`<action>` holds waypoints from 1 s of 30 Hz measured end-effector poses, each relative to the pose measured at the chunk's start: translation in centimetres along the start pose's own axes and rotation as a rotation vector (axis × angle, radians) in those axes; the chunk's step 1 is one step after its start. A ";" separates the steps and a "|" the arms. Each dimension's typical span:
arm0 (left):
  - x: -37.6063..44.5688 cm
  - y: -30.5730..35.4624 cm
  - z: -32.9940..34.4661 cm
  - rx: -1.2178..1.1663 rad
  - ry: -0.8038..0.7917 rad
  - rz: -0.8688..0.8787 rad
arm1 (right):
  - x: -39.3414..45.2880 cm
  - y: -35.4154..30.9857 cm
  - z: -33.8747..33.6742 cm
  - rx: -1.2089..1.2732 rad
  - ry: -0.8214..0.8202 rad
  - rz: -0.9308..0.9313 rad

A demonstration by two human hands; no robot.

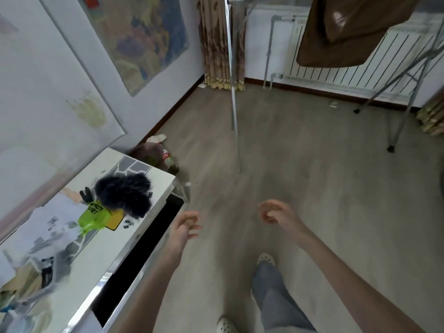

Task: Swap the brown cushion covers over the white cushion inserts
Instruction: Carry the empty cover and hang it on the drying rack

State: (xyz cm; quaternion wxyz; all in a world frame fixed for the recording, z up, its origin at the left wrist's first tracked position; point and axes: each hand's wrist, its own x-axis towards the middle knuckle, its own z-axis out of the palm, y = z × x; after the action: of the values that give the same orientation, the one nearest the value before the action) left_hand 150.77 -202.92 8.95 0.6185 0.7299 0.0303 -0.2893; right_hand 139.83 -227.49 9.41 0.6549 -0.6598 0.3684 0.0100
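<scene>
A brown cushion cover [348,32] hangs over the top rail of a metal drying rack [394,75] at the upper right, in front of a white radiator [336,68]. The cloth is dark brown with a slight sheen, limp and flat, with a fold showing as a glossy patch near its top. Its long axis runs roughly up and down, tilted so that the lower edge drops toward the lower left; that bottom edge hangs free, clear of the floor [300,164].

Both hands are bare and held out low over the floor, well apart from the cover. The left hand [185,227] reaches forward beside the edge of a white table [153,188], palm turned inward, fingers loosely spread and slightly curled, holding nothing. The right hand [274,215] is just across from it, wrist bent, fingers curled downward and apart, also empty. The two forearms stretch forward from the bottom of the view, and the hands do not touch each other.

A black furry thing [125,193] and a green bag [93,217] lie on the table.
</scene>
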 end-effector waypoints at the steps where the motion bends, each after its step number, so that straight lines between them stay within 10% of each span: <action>1: 1.4 0.2 0.9 0.017 -0.011 -0.007 | 1.1 0.3 -1.1 0.032 0.015 0.022; 17: 21.7 3.0 14.2 0.297 -0.241 -0.118 | 8.8 12.6 -18.4 0.143 0.288 0.670; 30: 38.1 5.4 22.1 0.471 -0.309 -0.471 | 29.1 -1.2 -27.6 0.205 0.402 0.475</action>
State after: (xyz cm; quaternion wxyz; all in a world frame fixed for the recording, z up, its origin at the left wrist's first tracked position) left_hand 176.08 -236.44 -5.22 0.3474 0.7730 0.0363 -0.5296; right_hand 148.73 -265.46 -0.09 0.6114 -0.4746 0.6331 -0.0050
